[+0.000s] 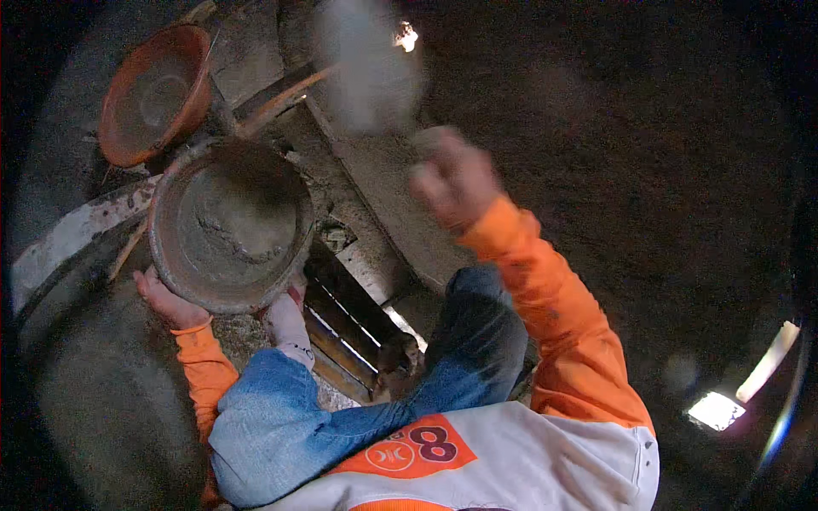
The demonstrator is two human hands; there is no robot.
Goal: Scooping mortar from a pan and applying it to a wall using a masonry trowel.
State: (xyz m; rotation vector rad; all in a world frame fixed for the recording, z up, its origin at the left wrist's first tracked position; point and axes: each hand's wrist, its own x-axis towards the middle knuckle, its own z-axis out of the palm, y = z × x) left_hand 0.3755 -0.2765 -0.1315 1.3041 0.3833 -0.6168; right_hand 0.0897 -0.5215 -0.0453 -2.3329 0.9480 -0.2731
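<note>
A wide clay bowl (296, 204), coated with wet grey-brown clay inside, is tilted in front of my left leg. My left hand (170, 298) grips its lower left rim, fingers spread along the outer wall. Near the bowl's lower right edge is my foot (288, 322), partly hidden by it. Away from the bowl, to the right, my right hand (456, 179) is raised in the air and blurred by motion. Its fingers are curled around a greyish lump or tool (437, 136) that I cannot make out.
A second reddish clay bowl (200, 94) stands at the far left. Wooden beams (281, 100) and dusty boards lie behind the bowl, with dark slats (345, 319) beside my foot. A pale blurred shape (366, 72) hangs at the top. Bright light patches (716, 410) show at the right.
</note>
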